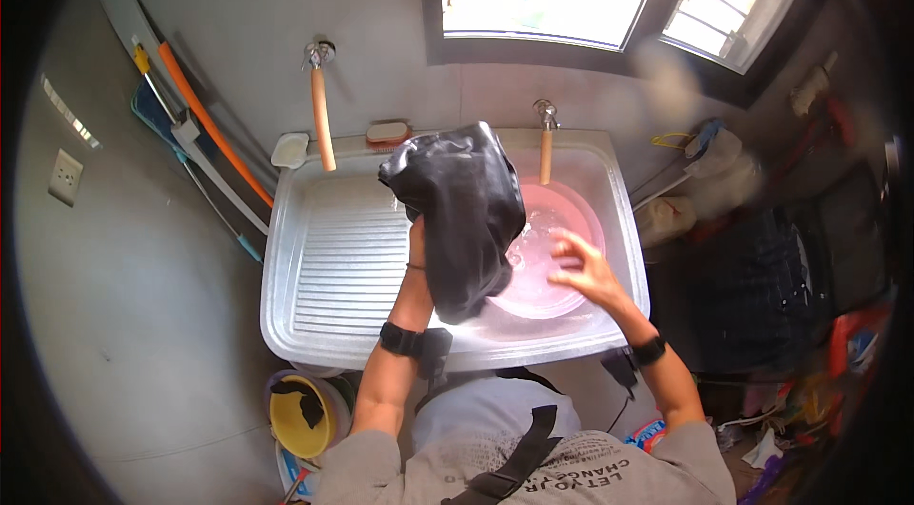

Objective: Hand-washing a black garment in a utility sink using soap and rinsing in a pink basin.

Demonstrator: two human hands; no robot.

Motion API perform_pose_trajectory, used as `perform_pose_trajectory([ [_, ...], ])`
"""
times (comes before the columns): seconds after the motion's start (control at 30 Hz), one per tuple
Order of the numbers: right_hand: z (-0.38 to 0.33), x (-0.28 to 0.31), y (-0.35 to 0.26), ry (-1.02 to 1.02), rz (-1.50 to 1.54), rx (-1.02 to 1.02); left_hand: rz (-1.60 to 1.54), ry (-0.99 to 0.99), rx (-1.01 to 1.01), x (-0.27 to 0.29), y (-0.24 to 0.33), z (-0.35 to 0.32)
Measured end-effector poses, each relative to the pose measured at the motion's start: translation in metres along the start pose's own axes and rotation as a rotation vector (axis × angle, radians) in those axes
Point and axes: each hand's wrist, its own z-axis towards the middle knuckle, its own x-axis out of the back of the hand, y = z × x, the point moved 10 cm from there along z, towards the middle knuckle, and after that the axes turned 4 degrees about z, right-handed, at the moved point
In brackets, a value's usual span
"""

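Observation:
A black, glossy, wet-looking bag-like thing point(466, 219) hangs above the middle of the sink; its exact kind is unclear. My left hand point(417, 237) holds it up from its left side, with the fingers hidden behind the dark material. To the right, my right hand point(583, 269) hovers over the pink basin point(583, 203), fingers apart and holding nothing. Water with some foam or bubbles shows in the basin, which sits in the right bowl of the sink point(276, 315). The black thing covers part of the basin's left side.
Ribbed washboard surface point(352, 267) fills the sink's left half. Two taps with hose ends, left point(323, 124) and right point(546, 153), hang over it. A brush point(387, 134) and white dish point(290, 151) sit on the back ledge. A yellow bucket point(303, 419) stands below left; dark clothes point(752, 296) hang at right.

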Motion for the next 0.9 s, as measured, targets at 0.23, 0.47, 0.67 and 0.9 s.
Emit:
perform_pose_trajectory([
  [0.23,0.117,-0.039,-0.035,-0.087,0.759,0.291,0.129,-0.072,0.268,-0.009,-0.019,-0.015],
  [0.47,0.101,-0.071,-0.111,-0.202,0.341,0.397,0.967,0.041,-0.005,-0.012,-0.004,-0.008],
  [0.67,0.097,-0.054,-0.100,0.344,-0.091,0.433,1.588,0.329,-0.126,-0.016,-0.006,0.005],
  [0.9,0.102,-0.041,-0.099,0.559,-0.287,0.357,1.498,0.404,-0.203,-0.023,-0.008,0.010],
])
